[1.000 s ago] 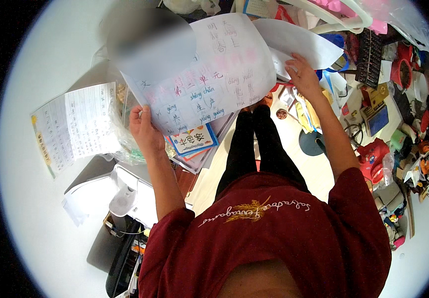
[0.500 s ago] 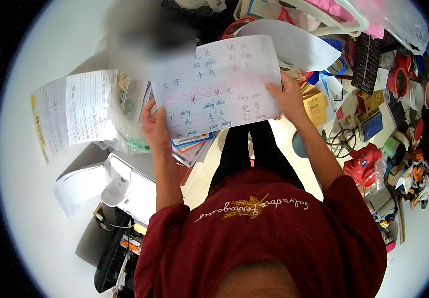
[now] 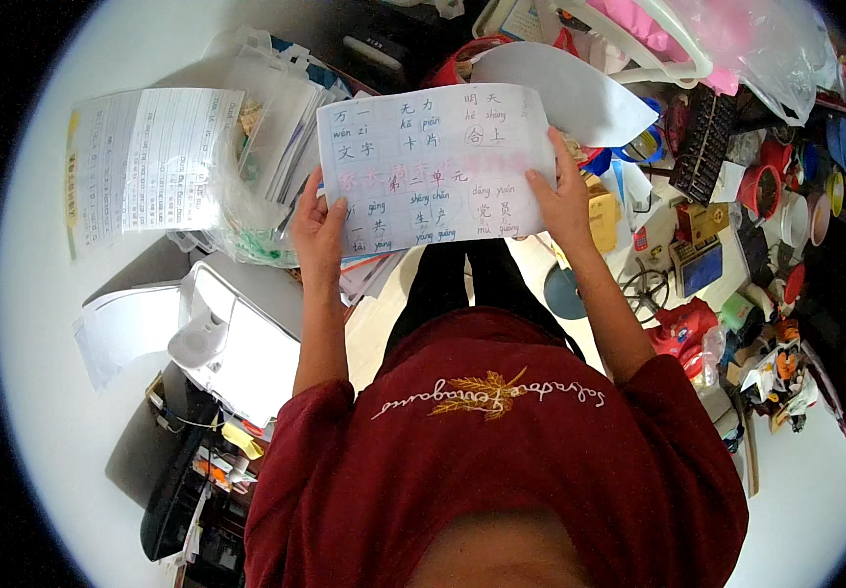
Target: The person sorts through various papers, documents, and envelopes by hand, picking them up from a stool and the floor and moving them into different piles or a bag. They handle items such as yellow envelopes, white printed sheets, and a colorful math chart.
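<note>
Though slightly askew, paper (image 3: 433, 169) between hands (image 3: 319, 233) (image 3: 564, 204)

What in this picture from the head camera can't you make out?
- Head view: the back of the handwritten sheet, turned away; the left hand and right hand hold it.
- Head view: the lower ends of the black trousers, hidden behind that sheet.
- Head view: part of the red container, covered by a curved white sheet.
- Head view: far-right clutter, lost in shadow.
</note>
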Available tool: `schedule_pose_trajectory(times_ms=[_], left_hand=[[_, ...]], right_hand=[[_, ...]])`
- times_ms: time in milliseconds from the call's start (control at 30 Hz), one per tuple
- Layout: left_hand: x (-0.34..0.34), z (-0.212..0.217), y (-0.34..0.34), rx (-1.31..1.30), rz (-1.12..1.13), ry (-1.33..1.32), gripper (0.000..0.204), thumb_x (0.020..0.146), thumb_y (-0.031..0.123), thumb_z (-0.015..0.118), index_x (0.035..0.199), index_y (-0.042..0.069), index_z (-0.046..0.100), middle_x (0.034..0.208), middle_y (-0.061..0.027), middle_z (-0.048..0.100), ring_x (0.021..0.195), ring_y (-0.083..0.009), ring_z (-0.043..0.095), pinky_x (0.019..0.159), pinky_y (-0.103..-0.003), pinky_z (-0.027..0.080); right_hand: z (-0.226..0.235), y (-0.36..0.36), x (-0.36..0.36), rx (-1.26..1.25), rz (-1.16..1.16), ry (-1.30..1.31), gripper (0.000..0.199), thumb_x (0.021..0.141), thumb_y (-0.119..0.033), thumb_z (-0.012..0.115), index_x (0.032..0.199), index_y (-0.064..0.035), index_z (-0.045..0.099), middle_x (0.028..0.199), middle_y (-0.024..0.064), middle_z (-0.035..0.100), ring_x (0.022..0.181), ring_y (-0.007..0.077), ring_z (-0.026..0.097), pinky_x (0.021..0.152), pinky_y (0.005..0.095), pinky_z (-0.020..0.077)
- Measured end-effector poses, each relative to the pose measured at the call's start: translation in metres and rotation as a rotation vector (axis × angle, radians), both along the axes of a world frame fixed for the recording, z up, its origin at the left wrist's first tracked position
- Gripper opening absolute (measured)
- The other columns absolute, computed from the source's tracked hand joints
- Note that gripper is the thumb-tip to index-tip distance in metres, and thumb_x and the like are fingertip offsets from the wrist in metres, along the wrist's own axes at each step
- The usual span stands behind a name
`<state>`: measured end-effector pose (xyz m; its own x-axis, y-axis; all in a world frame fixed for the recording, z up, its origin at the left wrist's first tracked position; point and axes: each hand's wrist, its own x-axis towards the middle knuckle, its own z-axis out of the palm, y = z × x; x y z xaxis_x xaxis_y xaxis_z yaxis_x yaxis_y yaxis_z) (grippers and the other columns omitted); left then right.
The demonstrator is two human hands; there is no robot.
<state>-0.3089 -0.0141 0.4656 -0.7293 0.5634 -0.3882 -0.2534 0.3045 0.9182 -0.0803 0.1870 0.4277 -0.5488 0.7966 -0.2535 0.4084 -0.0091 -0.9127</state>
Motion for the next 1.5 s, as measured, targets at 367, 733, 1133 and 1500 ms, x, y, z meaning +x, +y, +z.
schedule_pose_trajectory(times_ms=[367,733,1133,1500], left_hand=[[0.01,0.006,0.005,-0.05,-0.029,0.101,0.053,0.081,-0.003,0.048,0.132,0.003,0.035,0.095,-0.0124,0.062,0.084,-0.0125,0.058,0.076,-0.024,0.045],[0.015,0.001,0.011,0.067,0.124,-0.083,0.041,0.089,0.013,0.045,0.126,-0.003,0.038,0.105,-0.0129,0.058,0.091,-0.0157,0.057,0.079,-0.027,0.044],[0.019,-0.017,0.004,0.225,0.333,-0.588,0.031,0.088,0.018,0.049,0.11,-0.003,0.052,0.105,-0.0127,0.058,0.093,-0.0208,0.057,0.081,-0.034,0.045],[0.014,-0.005,0.006,0.186,-0.29,0.038,0.01,0.068,-0.004,0.064,0.07,0.006,0.063,0.105,-0.0083,0.061,0.113,-0.0254,0.047,0.094,-0.034,0.035]], right_hand=[[-0.001,-0.001,0.0,-0.01,-0.034,0.027,0.063,0.075,-0.001,0.055,0.133,-0.0011,0.029,0.129,0.0211,0.04,0.116,0.0266,0.044,0.096,0.0322,0.0342],[0.007,0.0,-0.003,-0.187,-0.02,0.144,0.062,0.075,0.003,0.051,0.133,-0.0041,0.03,0.126,0.018,0.044,0.113,0.0236,0.047,0.092,0.0308,0.0373],[-0.016,0.004,0.015,-0.386,-0.231,0.215,0.038,0.08,-0.002,0.055,0.117,0.0028,0.047,0.107,0.0126,0.058,0.094,0.0147,0.055,0.078,0.0246,0.0443],[-0.041,0.03,0.074,-0.344,-0.12,0.564,0.005,0.079,0.001,0.053,0.08,-0.0034,0.052,0.108,0.0152,0.055,0.096,0.022,0.055,0.083,0.0314,0.0471]])
